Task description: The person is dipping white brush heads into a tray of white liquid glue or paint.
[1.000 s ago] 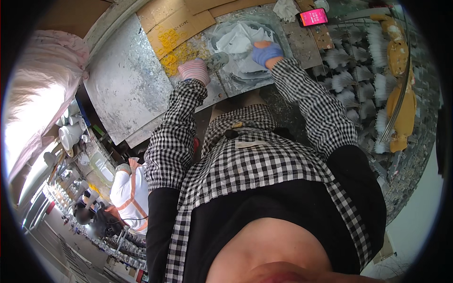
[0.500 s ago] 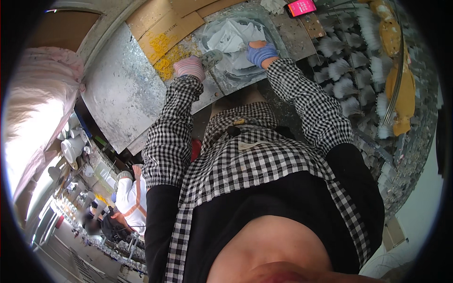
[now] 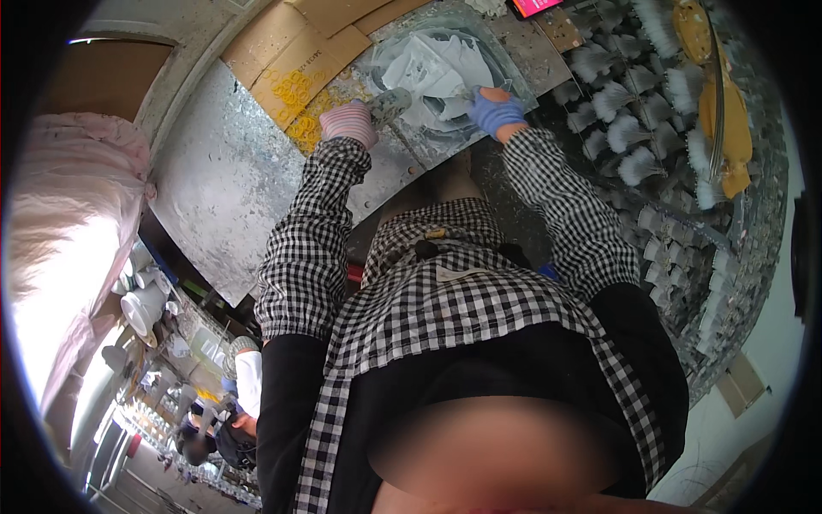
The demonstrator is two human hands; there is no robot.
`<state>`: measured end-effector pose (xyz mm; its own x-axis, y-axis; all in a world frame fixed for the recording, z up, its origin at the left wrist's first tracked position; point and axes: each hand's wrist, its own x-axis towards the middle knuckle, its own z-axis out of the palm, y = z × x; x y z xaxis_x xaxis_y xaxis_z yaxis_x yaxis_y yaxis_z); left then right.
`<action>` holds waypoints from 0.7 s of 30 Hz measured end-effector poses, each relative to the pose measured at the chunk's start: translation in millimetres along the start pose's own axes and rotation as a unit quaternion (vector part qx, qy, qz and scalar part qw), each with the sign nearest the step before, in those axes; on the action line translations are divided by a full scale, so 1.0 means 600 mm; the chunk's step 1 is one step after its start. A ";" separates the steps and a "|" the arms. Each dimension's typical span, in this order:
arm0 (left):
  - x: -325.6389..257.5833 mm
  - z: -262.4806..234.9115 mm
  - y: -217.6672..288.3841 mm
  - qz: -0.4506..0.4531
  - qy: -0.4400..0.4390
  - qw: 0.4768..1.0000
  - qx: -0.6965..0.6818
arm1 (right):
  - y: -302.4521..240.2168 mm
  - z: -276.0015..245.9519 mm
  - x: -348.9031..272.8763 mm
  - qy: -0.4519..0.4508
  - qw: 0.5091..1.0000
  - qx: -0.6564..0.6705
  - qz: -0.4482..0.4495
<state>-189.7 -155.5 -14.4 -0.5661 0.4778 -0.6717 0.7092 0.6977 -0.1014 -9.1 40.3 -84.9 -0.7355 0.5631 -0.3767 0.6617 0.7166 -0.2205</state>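
My left hand [image 3: 347, 122], in a pink striped glove, grips a pale grey-white piece [image 3: 390, 103] at the left edge of a heap of white pieces [image 3: 432, 64]. The heap lies on a dented metal sheet [image 3: 402, 158] in front of me. My right hand [image 3: 495, 110], in a blue glove, rests on the right edge of the same heap, its fingers partly buried among the pieces. Both forearms wear black-and-white checked sleeves.
Yellow rings [image 3: 295, 90] lie scattered on cardboard [image 3: 265, 38] left of the heap. Rows of white bristle tufts [image 3: 634, 111] fill the right side, with yellow objects [image 3: 719, 103] beyond them. A pink device [image 3: 535, 7] sits at the top. Another person [image 3: 244, 385] is at the lower left.
My left hand has taken hold of a pale grey-white piece at the heap's edge. My right hand stays on the heap. The view has shifted slightly.
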 end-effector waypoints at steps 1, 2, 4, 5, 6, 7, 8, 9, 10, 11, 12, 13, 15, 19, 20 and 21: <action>0.008 0.006 -0.001 0.000 -0.003 1.000 -0.008 | 0.020 0.004 -0.010 0.006 1.000 -0.012 0.003; 0.012 0.007 -0.008 -0.002 -0.008 1.000 -0.017 | 0.023 -0.012 -0.027 0.006 1.000 -0.012 0.006; 0.005 0.023 -0.024 -0.005 -0.011 0.999 -0.030 | 0.013 -0.039 -0.080 -0.054 0.997 -0.053 0.023; 0.008 0.023 -0.022 -0.007 -0.006 0.999 -0.047 | 0.019 -0.038 -0.085 -0.060 0.995 -0.071 0.040; 0.009 0.028 -0.022 0.000 -0.007 0.999 -0.047 | 0.024 -0.033 -0.090 -0.060 0.994 -0.073 0.046; 0.009 0.035 -0.026 0.003 0.001 0.997 -0.071 | 0.030 -0.026 -0.095 -0.055 0.994 -0.079 0.044; 0.006 0.042 -0.031 0.006 0.007 0.996 -0.092 | 0.029 -0.019 -0.101 -0.051 0.994 -0.083 0.042; 0.005 0.045 -0.034 0.015 0.007 0.995 -0.099 | 0.028 -0.014 -0.103 -0.054 0.994 -0.082 0.046; 0.003 0.049 -0.035 0.018 0.004 0.995 -0.098 | 0.026 -0.009 -0.101 -0.068 0.993 -0.077 0.058; -0.001 0.051 -0.034 0.016 0.005 0.995 -0.103 | 0.025 -0.006 -0.098 -0.081 0.992 -0.071 0.068; 0.002 0.057 -0.036 0.012 0.009 0.994 -0.108 | 0.015 -0.004 -0.085 -0.080 0.992 -0.069 0.070; 0.006 0.061 -0.036 0.013 0.010 0.994 -0.105 | 0.003 -0.003 -0.066 -0.064 0.994 -0.060 0.061; 0.001 0.072 -0.037 -0.008 0.020 0.990 -0.142 | -0.021 0.010 -0.038 -0.024 0.998 -0.035 0.047; 0.001 0.084 -0.045 0.009 0.020 0.992 -0.122 | -0.016 0.009 -0.048 0.005 0.999 -0.025 0.035; 0.004 0.076 -0.041 0.008 0.029 0.992 -0.122 | -0.010 -0.002 -0.055 0.012 0.999 -0.024 0.032; -0.001 0.079 -0.041 0.008 0.032 0.992 -0.121 | -0.008 -0.007 -0.077 -0.002 0.999 -0.038 0.037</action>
<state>-187.0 -198.4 -46.4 -0.5867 0.5169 -0.6234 0.6005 0.7941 0.0933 20.7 12.5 -62.7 -0.6846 0.6140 -0.3928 0.7009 0.7026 -0.1234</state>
